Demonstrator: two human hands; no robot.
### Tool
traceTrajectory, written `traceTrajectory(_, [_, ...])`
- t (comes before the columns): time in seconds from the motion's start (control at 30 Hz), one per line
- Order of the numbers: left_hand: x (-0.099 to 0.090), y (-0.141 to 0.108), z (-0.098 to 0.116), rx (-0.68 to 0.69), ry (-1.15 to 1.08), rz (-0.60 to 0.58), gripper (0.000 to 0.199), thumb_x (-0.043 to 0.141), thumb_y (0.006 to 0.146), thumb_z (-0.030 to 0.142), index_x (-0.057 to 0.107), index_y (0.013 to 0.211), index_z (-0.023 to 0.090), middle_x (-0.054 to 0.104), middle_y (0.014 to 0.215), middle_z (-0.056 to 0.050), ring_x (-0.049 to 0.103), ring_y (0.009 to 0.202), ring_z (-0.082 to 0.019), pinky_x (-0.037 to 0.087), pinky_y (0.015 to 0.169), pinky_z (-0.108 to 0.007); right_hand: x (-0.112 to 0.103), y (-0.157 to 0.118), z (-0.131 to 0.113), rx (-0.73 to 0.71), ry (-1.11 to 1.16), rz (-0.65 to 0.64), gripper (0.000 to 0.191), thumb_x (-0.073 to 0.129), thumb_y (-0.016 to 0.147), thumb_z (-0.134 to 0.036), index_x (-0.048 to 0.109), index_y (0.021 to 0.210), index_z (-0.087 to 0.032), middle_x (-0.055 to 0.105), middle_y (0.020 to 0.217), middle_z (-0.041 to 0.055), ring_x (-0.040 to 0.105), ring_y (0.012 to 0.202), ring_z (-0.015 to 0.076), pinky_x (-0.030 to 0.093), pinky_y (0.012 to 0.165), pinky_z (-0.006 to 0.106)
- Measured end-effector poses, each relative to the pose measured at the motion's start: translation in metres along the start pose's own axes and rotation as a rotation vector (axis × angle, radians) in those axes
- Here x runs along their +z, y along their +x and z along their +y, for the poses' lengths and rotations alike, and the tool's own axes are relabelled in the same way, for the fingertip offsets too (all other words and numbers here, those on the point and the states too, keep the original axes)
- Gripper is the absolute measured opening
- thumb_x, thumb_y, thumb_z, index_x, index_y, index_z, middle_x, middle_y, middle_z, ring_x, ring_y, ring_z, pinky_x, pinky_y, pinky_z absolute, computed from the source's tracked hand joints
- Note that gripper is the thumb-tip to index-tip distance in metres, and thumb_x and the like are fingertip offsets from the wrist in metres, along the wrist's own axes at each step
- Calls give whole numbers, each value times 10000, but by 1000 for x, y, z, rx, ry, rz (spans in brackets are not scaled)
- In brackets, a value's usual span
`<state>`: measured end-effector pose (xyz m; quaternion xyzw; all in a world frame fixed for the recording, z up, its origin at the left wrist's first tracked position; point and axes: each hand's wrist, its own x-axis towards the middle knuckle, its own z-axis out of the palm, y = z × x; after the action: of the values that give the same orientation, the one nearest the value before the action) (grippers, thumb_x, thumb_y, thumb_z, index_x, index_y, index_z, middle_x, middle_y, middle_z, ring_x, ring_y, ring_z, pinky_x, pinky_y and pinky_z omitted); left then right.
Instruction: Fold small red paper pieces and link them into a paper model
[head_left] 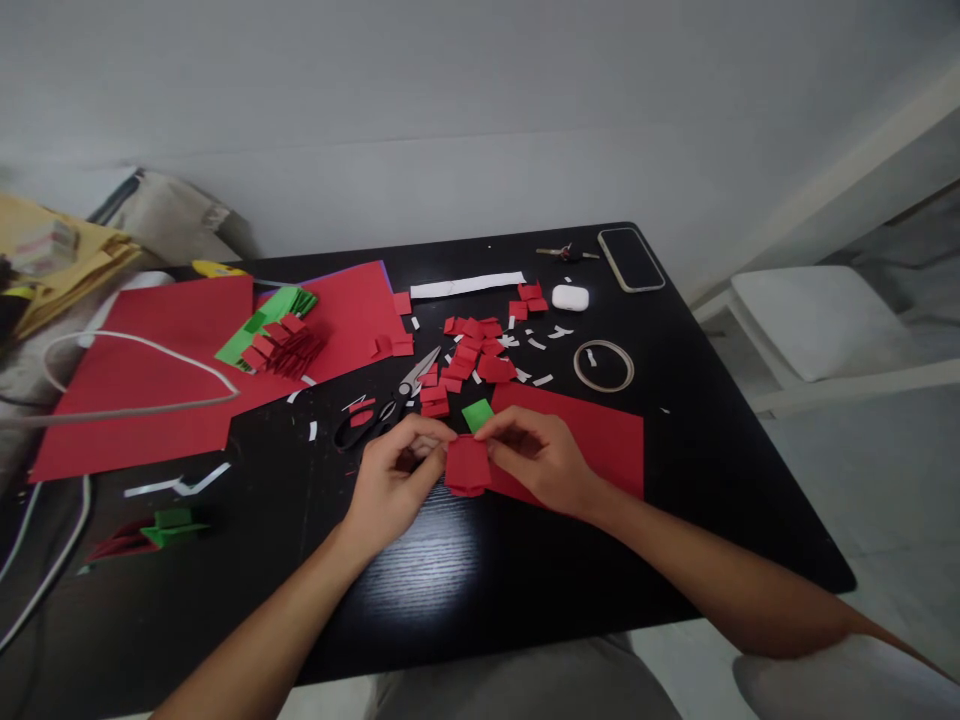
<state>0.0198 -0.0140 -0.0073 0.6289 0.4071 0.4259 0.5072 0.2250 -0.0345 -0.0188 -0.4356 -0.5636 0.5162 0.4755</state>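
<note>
Between my hands is a folded red paper piece point(468, 465), held near its top edge. My left hand point(397, 480) pinches its left side between thumb and fingers. On its right side, my right hand point(544, 460) pinches the same piece. A small green paper piece point(477, 414) lies just beyond my fingertips. Under my right hand rests a flat red sheet point(611, 440). Black-handled scissors point(390, 405) lie beyond my left hand, blades pointing away. Several small folded red pieces point(465, 355) are heaped past the scissors, among white paper scraps.
Large red sheets point(165, 350) with green strips point(262, 325) cover the left of the black table point(555, 590). A white cable point(172, 350) loops there. Farther right are a tape roll point(604, 366), white case point(570, 298), keys point(568, 253) and phone point(631, 259). A white chair point(817, 320) stands right.
</note>
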Motion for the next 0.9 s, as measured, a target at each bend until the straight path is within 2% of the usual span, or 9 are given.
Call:
traceTrajectory(0.13, [-3,1,4,-2,-4,-7,101,653,884,132,737,878,188,711,713,9,607,586,-98,488,554,-195,0,-1,0,6,9,-7,68,686,911,-195,741,945,-213,750,871,22,708,773,143,559,714,255])
traceTrajectory(0.27, [-5,1,5,-34,-61,-27,107,668,875,120,747,857,189,768,806,-26,692,673,-133,550,624,-230,0,1,-3,58,87,-12,44,697,898,-226,731,915,-206,746,868,28,710,781,151,569,721,269])
traceTrajectory(0.4, [-5,1,5,-24,-68,-41,95,690,866,124,753,842,191,781,833,-38,718,704,-152,580,648,-252,0,1,-3,125,128,-22,99,711,880,-223,712,979,-215,757,891,26,727,821,161,580,746,278])
traceTrajectory(0.5, [-4,1,5,-9,-29,-46,89,694,871,140,759,842,193,784,846,-46,726,727,-160,587,648,-255,0,1,-2,99,96,-18,129,714,883,-235,710,1011,-218,760,923,34,732,859,170,586,780,291])
traceTrajectory(0.6, [-3,2,5,3,-9,-41,79,701,874,160,767,844,190,785,837,-54,729,731,-168,592,645,-261,1,1,0,84,88,-4,105,723,888,-280,731,965,-208,766,945,48,736,884,181,594,807,306])
traceTrajectory(0.77, [-4,1,3,-21,-47,-44,77,705,878,158,770,856,192,788,861,-50,725,716,-158,587,645,-256,1,2,-2,105,118,13,97,742,872,-274,762,937,-205,787,913,43,753,856,181,602,789,298])
traceTrajectory(0.9, [-5,-2,4,-26,28,-57,92,673,917,180,760,886,188,761,816,-37,709,716,-153,561,649,-243,3,-2,-4,9,-37,60,99,689,909,-226,769,964,-207,798,919,50,766,851,190,605,765,294])
